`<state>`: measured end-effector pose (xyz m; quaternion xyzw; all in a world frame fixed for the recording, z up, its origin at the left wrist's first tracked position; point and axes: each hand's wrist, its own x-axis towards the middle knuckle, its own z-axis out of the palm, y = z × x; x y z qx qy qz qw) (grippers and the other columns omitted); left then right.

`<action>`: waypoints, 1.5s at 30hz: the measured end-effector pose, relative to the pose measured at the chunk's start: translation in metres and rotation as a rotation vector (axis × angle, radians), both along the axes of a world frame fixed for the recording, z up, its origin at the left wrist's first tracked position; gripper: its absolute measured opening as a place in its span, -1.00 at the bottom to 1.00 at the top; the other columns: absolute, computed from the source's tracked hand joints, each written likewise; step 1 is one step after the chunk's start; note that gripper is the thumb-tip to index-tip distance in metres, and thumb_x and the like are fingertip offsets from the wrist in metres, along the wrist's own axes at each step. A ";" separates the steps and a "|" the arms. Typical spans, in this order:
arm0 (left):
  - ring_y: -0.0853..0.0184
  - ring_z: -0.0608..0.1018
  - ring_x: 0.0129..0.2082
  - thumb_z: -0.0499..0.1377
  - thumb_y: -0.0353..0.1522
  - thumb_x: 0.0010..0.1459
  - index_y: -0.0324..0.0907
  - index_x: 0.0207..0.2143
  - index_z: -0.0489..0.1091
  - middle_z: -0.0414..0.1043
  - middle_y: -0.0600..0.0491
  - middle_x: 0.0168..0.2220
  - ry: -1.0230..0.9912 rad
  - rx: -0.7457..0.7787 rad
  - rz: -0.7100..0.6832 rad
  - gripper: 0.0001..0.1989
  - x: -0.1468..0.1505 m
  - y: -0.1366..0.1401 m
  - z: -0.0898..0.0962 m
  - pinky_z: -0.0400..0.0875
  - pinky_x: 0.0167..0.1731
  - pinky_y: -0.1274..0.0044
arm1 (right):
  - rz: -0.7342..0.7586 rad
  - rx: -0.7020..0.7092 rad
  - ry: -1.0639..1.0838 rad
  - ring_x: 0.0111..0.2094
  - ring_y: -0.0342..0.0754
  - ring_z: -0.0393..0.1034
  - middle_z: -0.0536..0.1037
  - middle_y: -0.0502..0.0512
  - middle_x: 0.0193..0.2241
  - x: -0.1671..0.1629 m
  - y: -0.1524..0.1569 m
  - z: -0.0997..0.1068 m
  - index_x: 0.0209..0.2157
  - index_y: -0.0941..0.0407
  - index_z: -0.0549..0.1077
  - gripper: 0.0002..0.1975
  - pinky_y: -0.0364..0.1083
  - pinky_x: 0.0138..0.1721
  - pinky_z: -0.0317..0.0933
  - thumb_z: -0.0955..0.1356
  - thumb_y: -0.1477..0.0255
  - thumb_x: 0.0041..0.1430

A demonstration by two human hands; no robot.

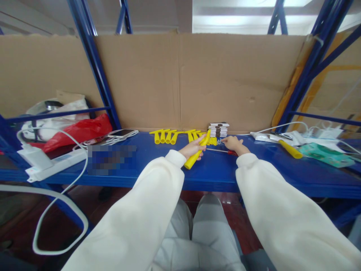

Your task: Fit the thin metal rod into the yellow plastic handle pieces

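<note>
My left hand point(194, 148) is wrapped round a yellow plastic handle point(192, 160), a hollow tube tilted with its wide end towards me. To its right, my right hand point(233, 144) has its fingers pinched down at a small pile of shiny metal pieces point(219, 141), apparently screws. Whether one is between the fingertips is too small to see. Just under that hand lies a screwdriver point(231, 153) with a red grip, its shaft pointing left. Several similar yellow handles point(168, 137) stand in a row behind my left hand.
Small white boxes point(219, 130) are stacked against the cardboard panel point(225, 82). On the right, another yellow handle point(290, 149) lies beside a green packet point(327, 154). A power strip point(53, 165), looping white cables and a phone point(123, 133) occupy the blue bench's left side.
</note>
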<state>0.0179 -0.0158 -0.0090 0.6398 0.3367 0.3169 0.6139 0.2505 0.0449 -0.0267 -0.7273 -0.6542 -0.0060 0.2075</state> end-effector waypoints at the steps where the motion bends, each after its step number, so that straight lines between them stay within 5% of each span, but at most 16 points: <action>1: 0.55 0.25 -0.70 -0.01 -0.54 0.19 0.07 0.32 -0.16 0.17 0.18 -0.49 -0.011 -0.026 -0.017 -0.28 -0.001 0.000 0.000 0.17 -0.68 0.69 | -0.014 -0.018 -0.016 0.05 0.28 0.24 0.50 0.25 -0.08 -0.001 0.001 0.000 -0.24 -0.02 0.60 -0.71 0.36 0.04 0.02 0.30 0.50 0.07; 15: 0.56 0.26 -0.70 0.01 -0.53 0.19 0.11 0.32 -0.16 0.19 0.19 -0.52 0.009 -0.101 -0.071 -0.27 -0.002 0.003 -0.003 0.17 -0.68 0.71 | -0.033 -0.106 -0.119 0.04 0.20 0.27 0.51 0.21 -0.07 -0.001 0.009 0.000 -0.16 -0.01 0.56 -0.70 0.27 0.05 0.04 0.31 0.47 0.09; 39: 0.54 0.29 -0.69 0.01 -0.55 0.17 0.08 0.33 -0.21 0.21 0.17 -0.48 -0.015 -0.136 -0.101 -0.24 -0.004 0.008 -0.005 0.19 -0.67 0.68 | -0.042 -0.144 -0.017 -0.13 0.12 0.42 0.59 0.15 -0.30 -0.009 0.001 0.008 -0.49 0.13 0.51 -0.92 0.26 0.05 0.07 0.34 0.52 -0.03; 45: 0.54 0.29 -0.70 -0.04 -0.55 0.20 0.08 0.33 -0.24 0.20 0.17 -0.49 -0.078 -0.184 -0.109 -0.27 -0.005 0.009 -0.003 0.16 -0.69 0.69 | 0.218 0.064 0.336 -0.30 -0.01 0.42 0.56 0.12 -0.43 -0.014 -0.004 0.014 -0.54 0.16 0.45 -0.92 -0.04 -0.16 0.28 0.34 0.48 -0.02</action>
